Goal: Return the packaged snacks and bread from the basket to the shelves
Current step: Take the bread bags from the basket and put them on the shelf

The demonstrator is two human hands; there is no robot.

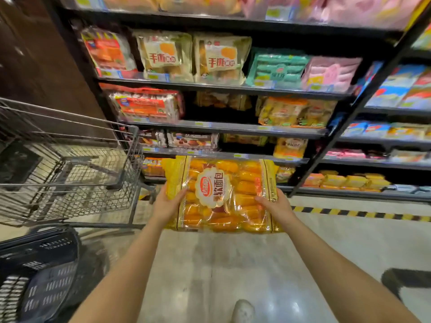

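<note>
Okay, both my left hand and right hand pinch the soft-bread bag by its side edges; light, squashy, crinkly-slick, so gently.

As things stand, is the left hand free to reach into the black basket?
Probably not: the left hand and right hand both grip the yellow bread pack, while the black basket sits low to the left.

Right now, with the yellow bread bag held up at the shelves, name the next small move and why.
Probably carry the yellow bread bag forward and up to the dark gap on the middle shelf. Left hand and right hand grip its sides, and that slot looks thinly stocked.
</note>
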